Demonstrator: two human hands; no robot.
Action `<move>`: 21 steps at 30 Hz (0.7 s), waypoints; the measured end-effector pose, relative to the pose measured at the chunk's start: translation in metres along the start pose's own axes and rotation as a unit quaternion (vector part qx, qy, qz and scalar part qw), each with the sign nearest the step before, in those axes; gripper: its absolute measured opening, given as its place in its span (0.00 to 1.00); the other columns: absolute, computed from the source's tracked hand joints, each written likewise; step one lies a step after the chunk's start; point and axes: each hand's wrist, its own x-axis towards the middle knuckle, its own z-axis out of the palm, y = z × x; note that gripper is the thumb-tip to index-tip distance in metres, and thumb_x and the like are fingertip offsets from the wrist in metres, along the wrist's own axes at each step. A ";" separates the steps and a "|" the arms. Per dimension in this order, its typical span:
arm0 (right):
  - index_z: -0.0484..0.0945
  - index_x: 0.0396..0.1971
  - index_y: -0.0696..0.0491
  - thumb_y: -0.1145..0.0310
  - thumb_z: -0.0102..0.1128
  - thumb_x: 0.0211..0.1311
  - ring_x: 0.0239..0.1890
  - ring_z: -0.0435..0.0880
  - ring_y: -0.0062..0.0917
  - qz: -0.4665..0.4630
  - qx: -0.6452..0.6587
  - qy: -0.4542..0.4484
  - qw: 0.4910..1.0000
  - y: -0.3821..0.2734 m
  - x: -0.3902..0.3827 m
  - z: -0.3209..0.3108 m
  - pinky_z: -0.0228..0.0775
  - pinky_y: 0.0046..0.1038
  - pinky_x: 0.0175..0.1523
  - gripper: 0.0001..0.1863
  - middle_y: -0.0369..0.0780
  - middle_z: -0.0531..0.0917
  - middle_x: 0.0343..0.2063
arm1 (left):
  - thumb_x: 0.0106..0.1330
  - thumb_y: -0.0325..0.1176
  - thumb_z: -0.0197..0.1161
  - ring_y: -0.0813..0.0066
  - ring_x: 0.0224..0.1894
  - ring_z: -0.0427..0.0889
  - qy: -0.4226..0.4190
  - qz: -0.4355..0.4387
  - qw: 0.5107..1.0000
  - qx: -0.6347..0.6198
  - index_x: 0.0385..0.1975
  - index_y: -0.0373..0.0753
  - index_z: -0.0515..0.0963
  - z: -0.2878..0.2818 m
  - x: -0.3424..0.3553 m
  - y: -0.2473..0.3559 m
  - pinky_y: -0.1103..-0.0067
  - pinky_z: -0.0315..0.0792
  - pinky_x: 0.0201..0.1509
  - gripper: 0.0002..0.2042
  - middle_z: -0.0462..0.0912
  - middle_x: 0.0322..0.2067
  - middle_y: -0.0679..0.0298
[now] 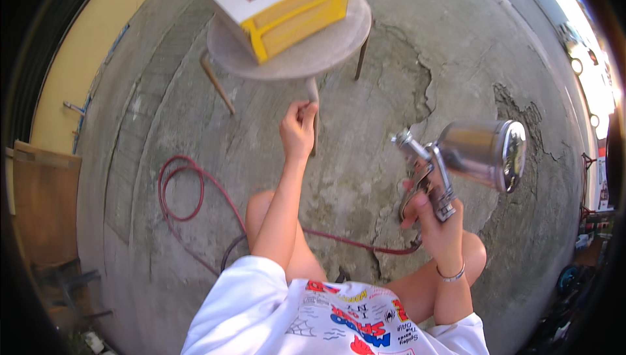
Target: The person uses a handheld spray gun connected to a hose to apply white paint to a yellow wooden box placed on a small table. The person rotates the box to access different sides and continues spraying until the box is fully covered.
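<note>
My left hand (pixel 297 130) is closed around the front leg (pixel 313 89) of a round grey stool (pixel 235 61), just below its seat. On the seat rests a yellow and white cardboard box (pixel 300 19) with a square opening in its top. My right hand (pixel 437 224) grips a metal spray gun (pixel 417 153) with a silver cup (pixel 479 156) on its side, its nozzle angled up and leftward. A red hose (pixel 345 241) runs across the ground to near the gun's handle; exactly where it joins is hidden.
Cracked concrete (pixel 150 237) surrounds the stool, with hose coils (pixel 186 215) at left. A yellow wall (pixel 78 48) and a wooden board (pixel 42 211) stand along the left edge. Vehicle parts and other dark clutter (pixel 570 277) line the right edge. My bare knees (pixel 473 254) are below.
</note>
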 end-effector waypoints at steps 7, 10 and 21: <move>0.77 0.56 0.64 0.69 0.65 0.72 0.23 0.84 0.17 0.010 -0.009 0.002 1.000 -0.003 0.005 0.002 0.77 0.21 0.28 0.19 0.39 0.88 0.37 | 0.72 0.50 0.68 0.78 0.26 0.70 0.001 0.004 1.000 -0.010 0.37 0.31 0.80 0.003 0.004 0.006 0.77 0.68 0.32 0.22 0.75 0.22 0.66; 0.77 0.53 0.64 0.67 0.66 0.72 0.23 0.84 0.17 0.013 -0.005 -0.006 1.000 -0.002 0.008 0.004 0.74 0.22 0.27 0.17 0.39 0.88 0.35 | 0.72 0.50 0.68 0.78 0.25 0.70 0.003 -0.006 1.000 -0.003 0.37 0.32 0.80 0.003 0.001 0.008 0.76 0.68 0.31 0.22 0.75 0.21 0.66; 0.77 0.51 0.63 0.64 0.66 0.73 0.21 0.83 0.17 -0.014 -0.023 -0.018 0.999 0.001 0.011 0.006 0.74 0.23 0.26 0.18 0.39 0.86 0.29 | 0.74 0.48 0.67 0.81 0.26 0.64 -0.010 -0.010 1.000 -0.023 0.36 0.31 0.79 0.001 0.001 0.013 0.78 0.63 0.30 0.21 0.70 0.22 0.72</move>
